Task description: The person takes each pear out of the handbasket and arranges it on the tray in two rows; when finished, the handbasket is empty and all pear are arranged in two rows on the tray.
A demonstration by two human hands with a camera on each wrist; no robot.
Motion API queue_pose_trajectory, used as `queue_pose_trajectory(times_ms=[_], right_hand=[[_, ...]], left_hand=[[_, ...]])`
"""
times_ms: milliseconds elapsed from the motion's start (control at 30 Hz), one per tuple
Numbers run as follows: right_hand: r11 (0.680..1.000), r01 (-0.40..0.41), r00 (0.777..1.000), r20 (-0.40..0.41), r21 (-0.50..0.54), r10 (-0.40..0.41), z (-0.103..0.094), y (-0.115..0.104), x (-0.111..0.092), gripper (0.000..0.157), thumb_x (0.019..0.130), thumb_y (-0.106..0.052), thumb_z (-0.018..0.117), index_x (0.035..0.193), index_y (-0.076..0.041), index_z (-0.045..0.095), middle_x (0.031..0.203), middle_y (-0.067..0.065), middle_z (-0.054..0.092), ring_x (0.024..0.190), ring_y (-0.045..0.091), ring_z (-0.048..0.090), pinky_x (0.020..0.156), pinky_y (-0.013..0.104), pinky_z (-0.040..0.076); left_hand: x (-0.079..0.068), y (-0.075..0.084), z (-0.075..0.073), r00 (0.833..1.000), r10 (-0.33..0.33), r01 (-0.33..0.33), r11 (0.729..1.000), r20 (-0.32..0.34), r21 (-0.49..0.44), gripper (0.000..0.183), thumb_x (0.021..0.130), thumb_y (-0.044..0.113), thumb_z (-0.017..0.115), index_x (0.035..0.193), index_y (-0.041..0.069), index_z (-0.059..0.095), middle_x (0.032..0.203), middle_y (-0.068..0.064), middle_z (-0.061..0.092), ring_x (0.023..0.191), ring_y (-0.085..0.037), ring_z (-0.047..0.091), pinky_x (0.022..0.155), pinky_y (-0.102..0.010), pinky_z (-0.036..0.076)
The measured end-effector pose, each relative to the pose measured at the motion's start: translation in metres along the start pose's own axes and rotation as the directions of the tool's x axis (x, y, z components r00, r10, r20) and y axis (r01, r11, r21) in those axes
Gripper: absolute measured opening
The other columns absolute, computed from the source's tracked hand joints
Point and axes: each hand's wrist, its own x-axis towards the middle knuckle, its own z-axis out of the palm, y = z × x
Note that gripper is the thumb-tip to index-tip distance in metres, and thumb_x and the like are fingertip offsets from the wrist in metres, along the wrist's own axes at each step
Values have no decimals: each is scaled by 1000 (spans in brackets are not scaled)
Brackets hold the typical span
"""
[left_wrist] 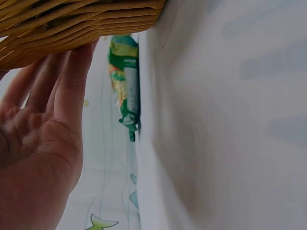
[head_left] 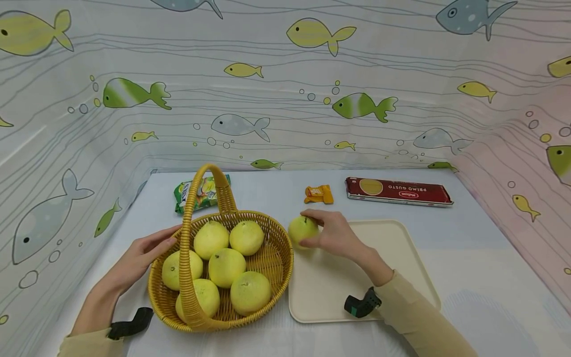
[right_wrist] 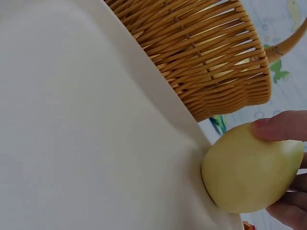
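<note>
A wicker basket (head_left: pixel 272 238) with a tall arched handle holds several round yellow-green fruits (head_left: pixel 226 267). My left hand (head_left: pixel 149 253) rests at the basket's left rim. In the left wrist view, the left hand's fingers (left_wrist: pixel 72 91) reach out straight against the outer wicker wall. To the right of the basket, my right hand (head_left: pixel 332 233) grips one more yellow-green fruit (head_left: pixel 301 231) between thumb and fingers. That fruit sits at the far left corner of a cream tray (head_left: pixel 379 267). In the right wrist view its smooth skin (right_wrist: pixel 249 167) overlaps the tray's edge.
Behind the basket lies a green snack packet (head_left: pixel 207 193). A small orange wrapped snack (head_left: pixel 318 194) and a long dark red biscuit pack (head_left: pixel 398 191) lie beyond the tray. Fish-printed sheeting (head_left: pixel 276 114) walls the white table at the back and sides.
</note>
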Motion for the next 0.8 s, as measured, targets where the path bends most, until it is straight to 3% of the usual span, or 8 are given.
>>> queue_pose_trajectory(times_ms=[467, 800], right_hand=[[994, -69, 997, 40, 88, 66, 3, 3, 3, 63, 76, -17, 87, 133, -5, 63, 134, 14, 63, 124, 31, 60, 104, 45, 49], [989, -96, 994, 59, 117, 89, 5, 7, 4, 67, 77, -19, 86, 137, -5, 60, 138, 14, 60, 127, 32, 57, 106, 46, 47]], left_hand=[[-1, 1, 1, 1000, 9, -9, 1000, -3, -14, 47, 109, 23, 43, 154, 9, 41, 140, 21, 51, 125, 17, 42, 95, -6, 39], [-1, 0, 1, 1000, -20, 20, 1000, -6, -1, 48, 109, 26, 44, 154, 9, 41, 140, 21, 50, 123, 19, 41, 94, -5, 39]])
